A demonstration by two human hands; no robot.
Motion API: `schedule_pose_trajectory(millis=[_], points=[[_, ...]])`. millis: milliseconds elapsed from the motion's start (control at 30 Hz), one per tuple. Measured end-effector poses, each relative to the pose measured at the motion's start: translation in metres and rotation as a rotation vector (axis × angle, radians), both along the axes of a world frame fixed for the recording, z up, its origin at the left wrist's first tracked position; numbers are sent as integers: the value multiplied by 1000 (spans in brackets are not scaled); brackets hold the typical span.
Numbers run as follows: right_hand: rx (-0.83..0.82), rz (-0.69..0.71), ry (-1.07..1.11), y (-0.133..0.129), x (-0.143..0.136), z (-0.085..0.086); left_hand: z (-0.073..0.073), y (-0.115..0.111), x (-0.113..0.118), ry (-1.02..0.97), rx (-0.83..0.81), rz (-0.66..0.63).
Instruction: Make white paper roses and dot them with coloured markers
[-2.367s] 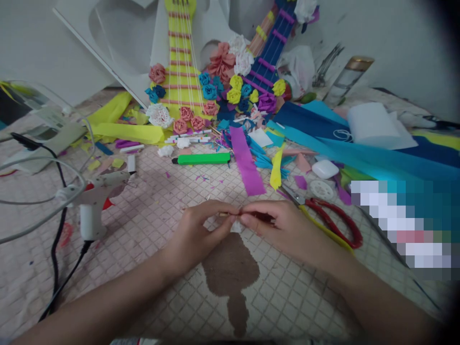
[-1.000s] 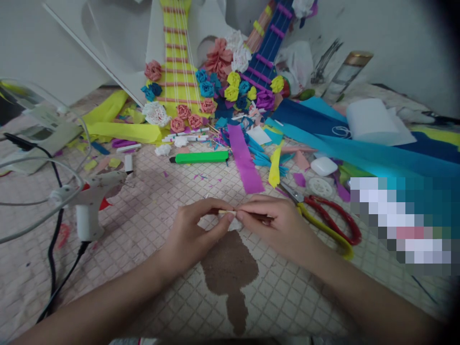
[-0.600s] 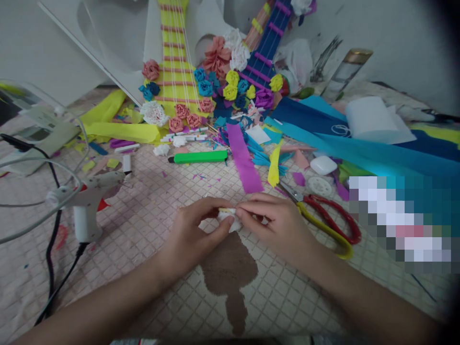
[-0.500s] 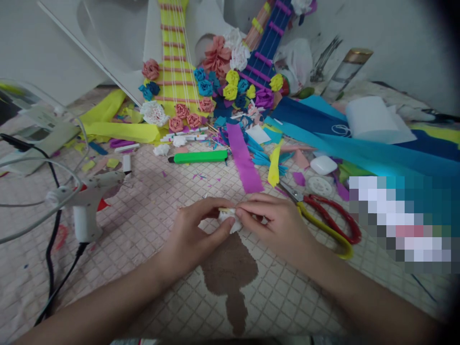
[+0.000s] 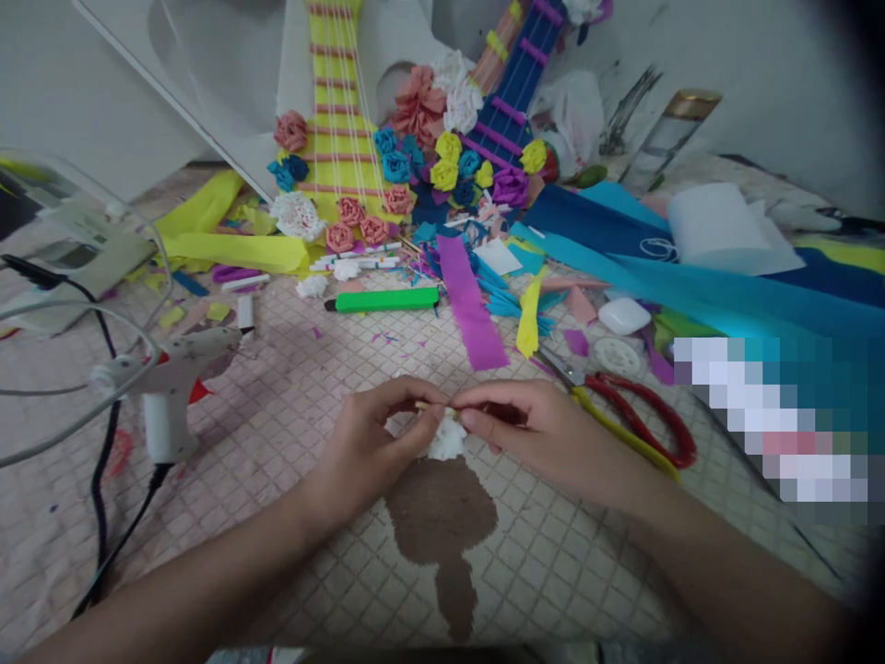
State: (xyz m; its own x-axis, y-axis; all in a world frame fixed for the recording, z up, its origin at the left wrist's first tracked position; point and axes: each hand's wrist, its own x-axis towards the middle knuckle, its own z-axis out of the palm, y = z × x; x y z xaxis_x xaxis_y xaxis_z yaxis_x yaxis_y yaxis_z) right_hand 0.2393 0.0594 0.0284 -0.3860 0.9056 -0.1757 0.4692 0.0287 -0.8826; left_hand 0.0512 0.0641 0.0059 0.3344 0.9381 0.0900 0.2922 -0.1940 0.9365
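Note:
Between my hands, just above the table, is a small piece of crinkled white paper point(image 5: 448, 437) on a thin light stick point(image 5: 423, 406). My left hand point(image 5: 377, 429) pinches the stick and the paper's top edge between thumb and fingers. From the other side my right hand point(image 5: 515, 415) pinches the same stick and paper with closed fingertips. The white paper hangs below the fingertips, over a brown guitar-shaped patch point(image 5: 442, 512) on the patterned tabletop.
A glue gun point(image 5: 166, 406) with cables lies at left. Scissors point(image 5: 632, 415) rest beside my right forearm. Behind are a green cutter point(image 5: 387, 300), a purple strip point(image 5: 474, 304), blue paper point(image 5: 725, 300), and yellow point(image 5: 338, 138) and blue point(image 5: 508, 111) paper guitars with flowers.
My fingertips have shifted along the stick, and more of the white paper shows, hanging lower beneath them. My right hand has moved slightly left and its fingers have curled.

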Motion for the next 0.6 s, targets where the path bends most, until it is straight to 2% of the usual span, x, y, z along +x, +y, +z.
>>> schedule_pose_trajectory(millis=[133,300,500,600], points=[[37,-55,-27,-2,-5,0,2,-2,0,-10,20,-20],[195,-121,-74,-8,-10,-3,2,-2,-1,-2,2,-24],[39,-36,-32,-6,-4,3,5,-1,1,-63,-107,-48],[46,-32,-37,-5,-3,3,7,-1,1,-78,-109,-48]])
